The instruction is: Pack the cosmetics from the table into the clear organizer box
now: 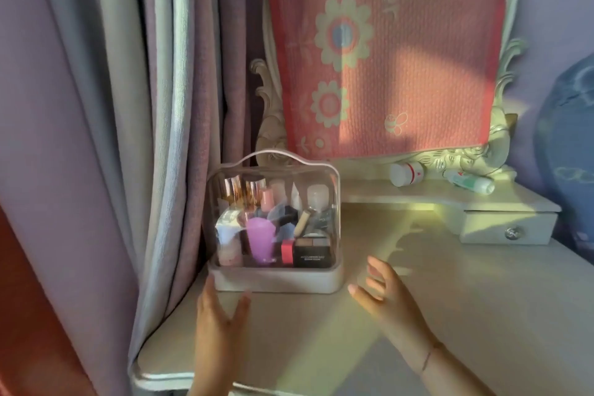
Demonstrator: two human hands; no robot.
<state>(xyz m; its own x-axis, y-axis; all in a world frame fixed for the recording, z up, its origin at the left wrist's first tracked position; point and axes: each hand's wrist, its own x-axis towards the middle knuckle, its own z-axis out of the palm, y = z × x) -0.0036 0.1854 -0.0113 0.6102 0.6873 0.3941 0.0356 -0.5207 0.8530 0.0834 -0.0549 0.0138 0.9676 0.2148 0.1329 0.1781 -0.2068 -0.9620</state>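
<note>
Evidently the clear organizer box [273, 222] stands at the back left corner of the worktop [450, 315], hard by the curtain [96, 138], its lid down and its inside crowded with bottles, a purple cup [261, 241] and a dark palette [313, 249] at the front. The left hand [218, 315] hangs just before the box's base near its front left corner, fingers spread and holding nothing; whether a fingertip touches the base I cannot tell. The right hand [382, 292] is off the box's right front corner, likewise open and empty. A white jar [406, 173] and a tube [469, 182] lie on the raised shelf [385, 194] at the back right, so packing may not be finished. The risk, as I judge it, lies in the left edge: the box sits close to it and to the curtain folds, and a nudge leftward or a one-sided lift could tip it off or topple the upright bottles inside. Ample bare worktop runs to the right and toward the front edge, giving both hands room to draw the box inward.
</note>
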